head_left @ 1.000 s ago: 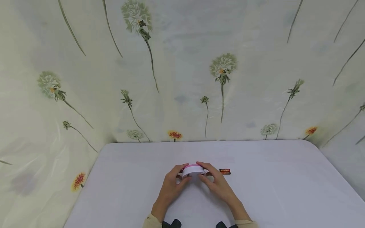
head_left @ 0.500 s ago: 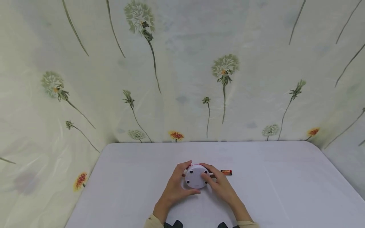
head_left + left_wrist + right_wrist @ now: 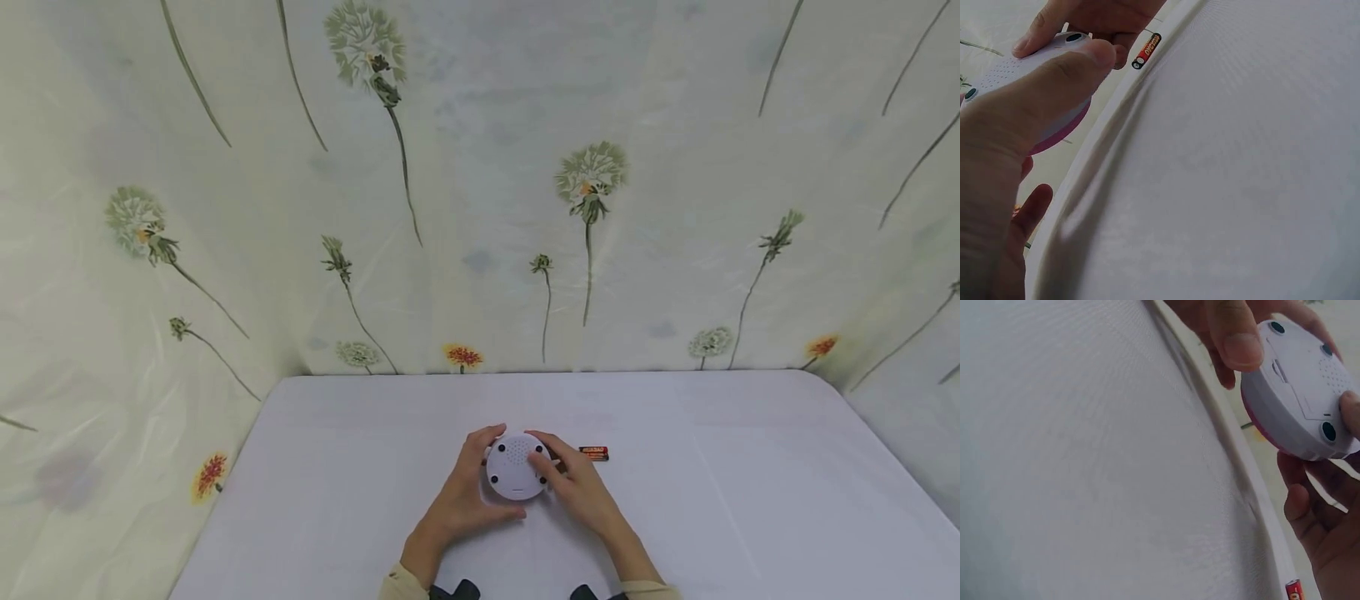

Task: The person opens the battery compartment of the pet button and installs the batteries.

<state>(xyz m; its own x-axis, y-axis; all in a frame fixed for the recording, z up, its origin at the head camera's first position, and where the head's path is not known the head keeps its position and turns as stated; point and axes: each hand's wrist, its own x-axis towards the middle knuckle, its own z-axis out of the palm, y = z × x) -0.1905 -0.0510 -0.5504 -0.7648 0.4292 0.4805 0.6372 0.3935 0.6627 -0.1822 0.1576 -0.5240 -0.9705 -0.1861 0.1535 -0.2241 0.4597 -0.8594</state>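
Observation:
Both hands hold a round white plastic device (image 3: 513,482) with a pink far side, its underside turned up toward the head camera. That underside carries dark round feet, a patch of small holes and, in the right wrist view, a battery cover (image 3: 1307,384). My left hand (image 3: 463,496) grips it from the left, fingers along the far left edge and thumb by the near edge. From the right, my right hand (image 3: 581,492) pinches it, thumb pressed on the underside and fingers behind. Two red-and-black batteries (image 3: 595,453) lie side by side just right of the right hand.
A white-covered table (image 3: 720,500) spreads under the hands. Behind it hangs a pale curtain-like backdrop (image 3: 480,208) printed with dandelions, meeting the table's far edge. Dark wrist straps (image 3: 457,590) show at the bottom of the head view.
The device has tipped from nearly edge-on to underside facing up at the head camera. My right thumb has moved onto the underside, my left thumb to the near edge. The batteries stay put.

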